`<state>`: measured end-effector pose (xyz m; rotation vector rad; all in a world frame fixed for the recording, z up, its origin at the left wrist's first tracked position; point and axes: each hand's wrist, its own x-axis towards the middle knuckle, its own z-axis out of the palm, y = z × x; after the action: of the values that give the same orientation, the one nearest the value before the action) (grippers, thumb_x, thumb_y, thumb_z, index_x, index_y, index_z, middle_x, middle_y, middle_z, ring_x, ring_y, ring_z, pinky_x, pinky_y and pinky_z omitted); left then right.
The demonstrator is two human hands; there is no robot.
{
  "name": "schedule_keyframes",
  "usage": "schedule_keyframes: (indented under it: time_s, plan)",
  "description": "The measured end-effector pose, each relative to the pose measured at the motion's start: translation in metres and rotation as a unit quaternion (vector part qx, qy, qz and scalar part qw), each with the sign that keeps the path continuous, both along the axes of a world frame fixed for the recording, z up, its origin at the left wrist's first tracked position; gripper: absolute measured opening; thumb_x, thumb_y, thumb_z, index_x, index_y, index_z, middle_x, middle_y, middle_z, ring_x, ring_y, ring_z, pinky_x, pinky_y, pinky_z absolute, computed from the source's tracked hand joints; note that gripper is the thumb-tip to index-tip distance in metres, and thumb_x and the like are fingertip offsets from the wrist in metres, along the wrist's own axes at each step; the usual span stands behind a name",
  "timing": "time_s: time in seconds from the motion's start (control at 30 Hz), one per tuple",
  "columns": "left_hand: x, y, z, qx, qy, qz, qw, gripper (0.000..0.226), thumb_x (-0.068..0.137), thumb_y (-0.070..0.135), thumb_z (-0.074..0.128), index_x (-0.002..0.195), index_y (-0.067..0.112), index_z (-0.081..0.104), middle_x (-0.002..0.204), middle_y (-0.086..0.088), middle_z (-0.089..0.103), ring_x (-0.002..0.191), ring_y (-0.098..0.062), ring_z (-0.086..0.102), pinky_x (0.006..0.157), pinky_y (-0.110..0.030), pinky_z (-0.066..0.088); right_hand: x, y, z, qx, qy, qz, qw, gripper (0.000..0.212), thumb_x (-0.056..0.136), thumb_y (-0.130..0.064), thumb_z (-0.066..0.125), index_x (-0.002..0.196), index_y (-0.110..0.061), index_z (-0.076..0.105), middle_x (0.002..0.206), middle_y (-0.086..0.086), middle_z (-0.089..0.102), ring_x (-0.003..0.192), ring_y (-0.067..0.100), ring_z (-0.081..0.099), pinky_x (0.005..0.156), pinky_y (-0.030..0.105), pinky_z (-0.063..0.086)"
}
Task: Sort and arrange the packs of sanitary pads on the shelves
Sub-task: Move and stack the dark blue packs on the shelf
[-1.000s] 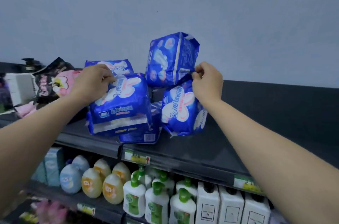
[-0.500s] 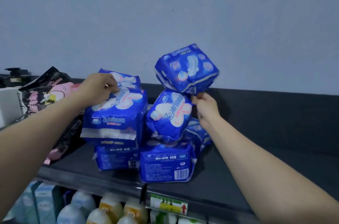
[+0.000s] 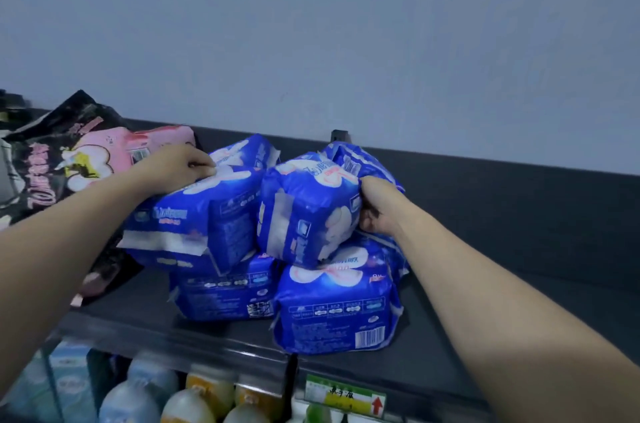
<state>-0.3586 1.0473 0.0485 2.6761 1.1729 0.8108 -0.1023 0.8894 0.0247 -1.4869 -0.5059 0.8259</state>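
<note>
My left hand [image 3: 176,168] gripped the left pack [image 3: 194,225] steady; my right hand [image 3: 375,209] clutched the top pack [image 3: 304,211] to straighten it.

Red up-arrow on shelf label [image 3: 346,396]; lettering on blue packs [image 3: 332,304] blurred

Shop, retail aisle. Dark display shelf [image 3: 491,325] with a green-yellow price label [image 3: 345,395] clipped to its front edge. Several identical blue packs [image 3: 334,313] stacked as stock, pink-and-black packs [image 3: 83,162] beside them. Lower shelf holds rows of bottles [image 3: 197,403] lined up facing out. Plain wall [image 3: 346,41] behind.
</note>
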Motion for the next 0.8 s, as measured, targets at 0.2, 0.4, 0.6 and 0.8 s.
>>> schedule_keyframes:
  time_s: [0.2,0.4,0.6,0.8]
  plan:
    - [0.002,-0.005,0.007,0.030,-0.020,0.017,0.999,0.021,0.092,0.012,0.057,0.079,0.015,0.074,0.093,-0.004,0.068,0.089,-0.019,0.058,0.075,-0.025,0.035,-0.003,0.003,-0.007,0.076,-0.056,-0.093,0.991,0.012,0.079,-0.020,0.065,0.071,-0.020,0.056,0.066,0.005,0.055,0.060,0.018,0.050,0.054,0.030,0.043]
    - [0.017,-0.014,0.008,0.075,-0.085,0.057,0.992,0.020,0.093,0.019,0.057,0.099,0.015,0.076,0.098,-0.005,0.056,0.099,-0.031,0.058,0.088,-0.040,0.046,-0.001,-0.002,-0.012,0.105,-0.347,-0.231,0.903,0.033,0.095,-0.027,0.054,0.068,-0.010,0.049,0.064,0.000,0.049,0.064,0.017,0.044,0.061,0.030,0.035]
    - [0.012,-0.016,0.005,0.035,0.012,0.089,0.995,0.035,0.094,0.041,0.054,0.120,0.020,0.064,0.119,-0.008,0.063,0.108,-0.030,0.057,0.091,-0.040,0.047,0.004,-0.015,-0.023,0.033,-0.157,-0.098,0.982,0.038,0.097,-0.046,0.049,0.073,-0.018,0.057,0.078,0.006,0.062,0.070,0.025,0.060,0.049,0.031,0.052]
    - [0.022,-0.031,0.015,0.020,-0.041,0.082,0.996,0.027,0.094,0.033,0.055,0.112,0.018,0.068,0.114,-0.005,0.068,0.095,-0.023,0.056,0.079,-0.032,0.043,-0.005,-0.033,-0.017,0.019,-0.207,-0.074,0.975,0.042,0.099,-0.048,0.040,0.091,-0.012,0.060,0.083,0.011,0.067,0.064,0.021,0.063,0.051,0.029,0.051]
